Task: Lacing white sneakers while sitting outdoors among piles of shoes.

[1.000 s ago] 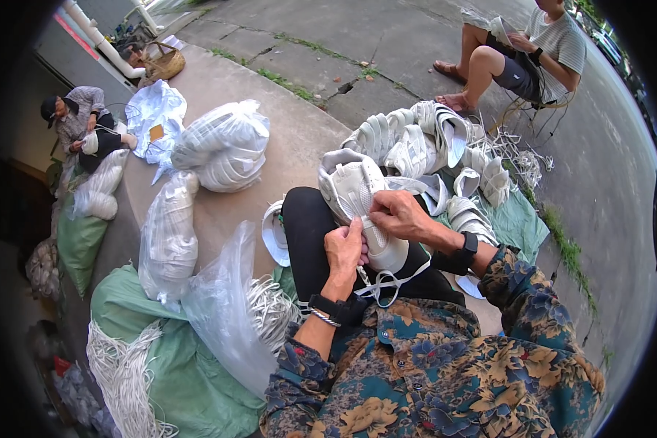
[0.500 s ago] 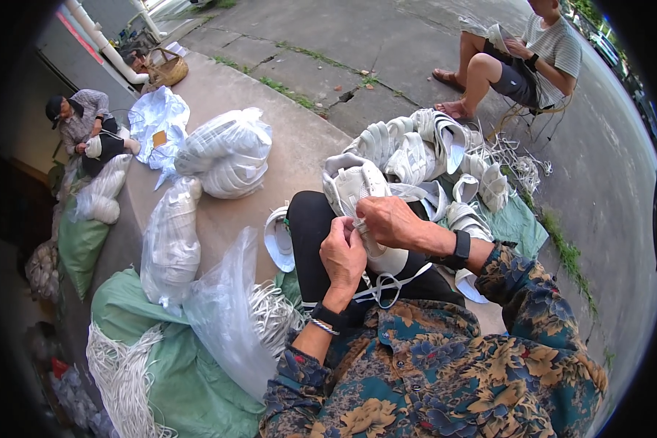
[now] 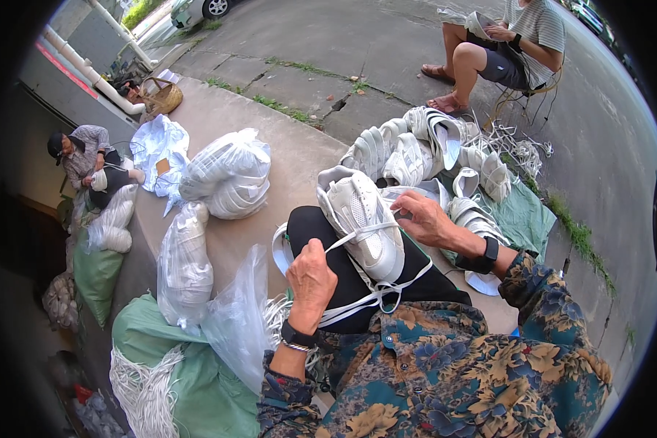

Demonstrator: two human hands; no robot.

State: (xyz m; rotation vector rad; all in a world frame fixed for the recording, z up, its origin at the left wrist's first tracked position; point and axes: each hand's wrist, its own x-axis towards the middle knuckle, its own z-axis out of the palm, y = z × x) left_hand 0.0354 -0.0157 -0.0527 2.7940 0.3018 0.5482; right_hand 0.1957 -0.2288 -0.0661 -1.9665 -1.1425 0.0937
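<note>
A white sneaker (image 3: pixel 376 252) rests on my lap, its toe toward me and its opening facing away. A white shoelace (image 3: pixel 369 230) runs across its front, pulled out to both sides. My left hand (image 3: pixel 312 283), left of the shoe, is closed on one side of the lace. To the right of the shoe, my right hand (image 3: pixel 425 220) has its fingers curled and pinched at the other side of the lace. More loose lace (image 3: pixel 376 294) trails below the toe over my dark trousers.
White shoe parts (image 3: pixel 409 157) are heaped on a green sheet (image 3: pixel 522 215) ahead right. Plastic-wrapped bundles (image 3: pixel 226 175), a clear bag (image 3: pixel 237 314) and a green sack (image 3: pixel 139 328) with white laces lie left. One person (image 3: pixel 536 51) sits far right, another (image 3: pixel 87 153) far left.
My hands have moved apart from close together over the shoe, left hand to the lower left, right hand to the right. The lace is now stretched across the shoe's front.
</note>
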